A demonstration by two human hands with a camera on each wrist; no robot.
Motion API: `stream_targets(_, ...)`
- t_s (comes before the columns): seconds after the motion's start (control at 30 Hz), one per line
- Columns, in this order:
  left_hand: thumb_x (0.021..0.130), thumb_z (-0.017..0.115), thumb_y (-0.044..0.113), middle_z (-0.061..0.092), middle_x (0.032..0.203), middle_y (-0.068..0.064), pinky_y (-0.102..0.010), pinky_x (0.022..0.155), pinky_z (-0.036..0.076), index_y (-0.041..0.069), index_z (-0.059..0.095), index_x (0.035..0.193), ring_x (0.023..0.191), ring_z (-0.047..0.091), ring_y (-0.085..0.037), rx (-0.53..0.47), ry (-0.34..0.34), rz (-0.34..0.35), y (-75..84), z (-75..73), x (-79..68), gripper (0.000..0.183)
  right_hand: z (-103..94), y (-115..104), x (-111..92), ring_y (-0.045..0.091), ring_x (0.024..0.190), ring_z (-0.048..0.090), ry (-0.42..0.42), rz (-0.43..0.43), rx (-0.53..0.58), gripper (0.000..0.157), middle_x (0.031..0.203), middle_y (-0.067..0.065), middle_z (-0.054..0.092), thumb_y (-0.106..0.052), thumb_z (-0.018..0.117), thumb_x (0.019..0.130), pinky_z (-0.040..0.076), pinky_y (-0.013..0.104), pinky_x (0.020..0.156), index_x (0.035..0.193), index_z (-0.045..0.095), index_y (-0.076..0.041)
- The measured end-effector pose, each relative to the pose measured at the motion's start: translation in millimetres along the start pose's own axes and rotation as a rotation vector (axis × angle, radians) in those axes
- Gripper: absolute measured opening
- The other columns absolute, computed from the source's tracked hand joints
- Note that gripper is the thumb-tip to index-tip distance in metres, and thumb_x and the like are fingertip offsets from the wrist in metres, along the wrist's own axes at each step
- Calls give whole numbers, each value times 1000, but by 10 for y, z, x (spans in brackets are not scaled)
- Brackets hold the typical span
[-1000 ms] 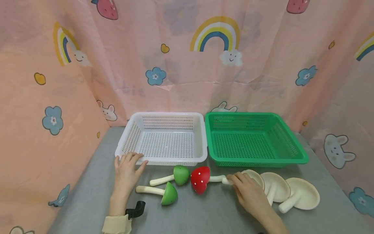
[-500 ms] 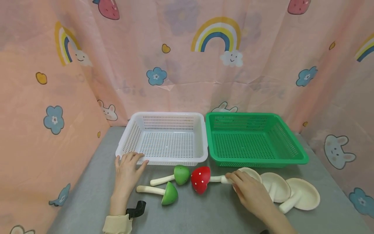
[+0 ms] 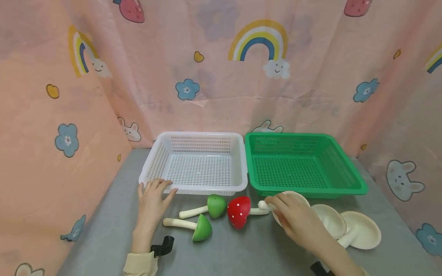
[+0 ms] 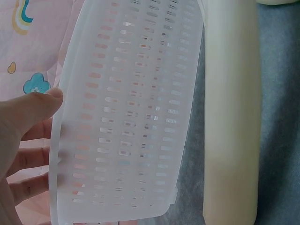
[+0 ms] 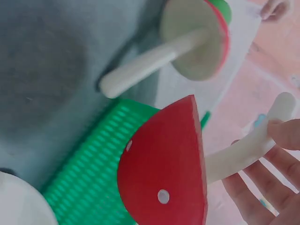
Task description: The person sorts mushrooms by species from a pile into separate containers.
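Note:
My left hand (image 3: pixel 152 199) grips the front left rim of the white basket (image 3: pixel 203 189), thumb outside and fingers over the edge. My right hand (image 3: pixel 297 218) holds a toy mushroom by its pale stem; its red, white-dotted cap (image 5: pixel 164 164) fills the lower middle of the right wrist view. In the head view only the pale underside of that cap (image 3: pixel 296 196) shows behind the hand. Left of it lies another red toy mushroom (image 3: pixel 239 212), stem pointing right. Two green toy mushrooms (image 3: pixel 216 206) lie nearer the left hand, stems pointing left.
A green basket (image 3: pixel 307 191) stands beside the white one at the back of the grey table (image 3: pixel 241 253). Two more toy mushrooms (image 3: pixel 364 230) lie at the right, pale undersides up. A patterned pink curtain (image 3: pixel 214 107) hangs behind and at the sides.
My right hand has lifted the mushroom slightly off the table, its stem end rising clear of the red mushroom's stem. The left hand stays on the white basket's rim. The head view shifts slightly.

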State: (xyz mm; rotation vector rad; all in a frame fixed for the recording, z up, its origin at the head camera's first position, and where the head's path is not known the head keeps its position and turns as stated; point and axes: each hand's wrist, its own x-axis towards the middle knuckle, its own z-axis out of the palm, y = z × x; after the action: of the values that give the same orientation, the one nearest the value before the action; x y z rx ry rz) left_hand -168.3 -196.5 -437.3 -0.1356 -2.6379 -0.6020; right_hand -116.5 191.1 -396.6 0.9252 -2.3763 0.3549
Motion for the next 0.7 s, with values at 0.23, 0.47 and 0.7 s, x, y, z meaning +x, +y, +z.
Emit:
stream_targets(0.23, 86, 71, 29, 64, 114, -12, -65, 111, 18, 9, 69, 109, 116, 51, -33, 7, 0, 1, 9, 11, 4, 31, -116, -15, 250, 15, 91, 59, -34, 16, 6, 31, 97, -6, 64, -8, 67, 82, 53, 32, 75, 111, 63, -16)
stream_targets(0.47, 86, 71, 30, 64, 113, -12, -65, 112, 17, 10, 69, 109, 115, 52, -33, -1, 0, 5, 36, 44, 17, 31, -121, 30, 498, 6, 74, 53, -65, 64, 76, 38, 94, -6, 63, -4, 75, 78, 50, 22, 59, 111, 62, -15)
stream_targets(0.7, 85, 72, 28, 64, 111, -12, -66, 111, 17, 9, 69, 107, 114, 51, -34, -9, 20, 3, 13, 28, 4, 29, -101, 19, 807, 7, 80, 59, -167, 202, 210, 35, 105, -6, 65, -10, 71, 85, 52, 25, 66, 116, 59, -20)
